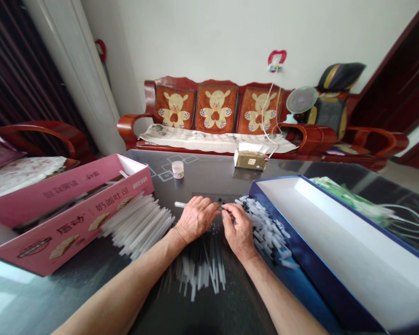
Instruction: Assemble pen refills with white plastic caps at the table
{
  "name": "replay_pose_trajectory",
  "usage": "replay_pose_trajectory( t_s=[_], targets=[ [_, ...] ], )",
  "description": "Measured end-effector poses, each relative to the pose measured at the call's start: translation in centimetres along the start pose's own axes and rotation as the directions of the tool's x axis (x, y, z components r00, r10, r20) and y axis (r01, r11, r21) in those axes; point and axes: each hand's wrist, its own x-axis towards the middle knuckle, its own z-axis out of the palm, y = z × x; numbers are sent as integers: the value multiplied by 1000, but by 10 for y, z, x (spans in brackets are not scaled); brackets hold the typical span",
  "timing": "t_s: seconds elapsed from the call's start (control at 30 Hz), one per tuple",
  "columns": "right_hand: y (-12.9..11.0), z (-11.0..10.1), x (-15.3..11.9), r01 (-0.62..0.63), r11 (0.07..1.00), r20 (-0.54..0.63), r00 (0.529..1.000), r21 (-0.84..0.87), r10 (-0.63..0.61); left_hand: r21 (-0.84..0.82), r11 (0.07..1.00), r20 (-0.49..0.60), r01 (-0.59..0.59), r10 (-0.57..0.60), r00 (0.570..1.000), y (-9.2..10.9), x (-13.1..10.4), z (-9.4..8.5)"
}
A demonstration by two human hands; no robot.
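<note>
My left hand (198, 216) is closed around a slim translucent plastic tube (180, 204), whose pale end sticks out to the left. Close against it, my right hand (238, 228) pinches at a small dark tip that I cannot make out well. Beneath and between my wrists lies a bundle of thin clear sticks (202, 272) on the dark table (209, 179). To the left of my left hand, a pile of longer frosted tubes (139, 225) leans against a box. A heap of short whitish pieces (268, 230), some with black parts, lies right of my right hand.
A long pink open box (101, 214) stands at the left, a blue-rimmed white tray (335, 242) at the right. Farther back are a small white tub (178, 170) and a tissue box (250, 159). A green plastic bag (352, 200) lies beyond the tray.
</note>
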Motion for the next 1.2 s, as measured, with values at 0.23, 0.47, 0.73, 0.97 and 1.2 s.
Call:
replay_pose_trajectory(
  t_s=[0.23,0.47,0.73,0.97,1.2],
  targets=[
    [-3,0,1,-71,997,-36,997,-32,69,-9,1000,32,10,-9,999,0,-2,1],
    [-2,0,1,-6,1000,-10,1000,2,6,-3,1000,28,11,-11,1000,0,-1,1],
    [-3,1,1,-74,996,-37,997,-59,72,-7,1000,33,6,-6,999,-1,-2,1],
    [0,3,2,-26,997,-1,1000,-70,26,-8,1000,38,5,-5,999,-1,-2,2],
    [-3,2,1,-40,997,-23,999,-73,39,-10,1000,46,16,-16,999,-2,-3,3]
  ],
)
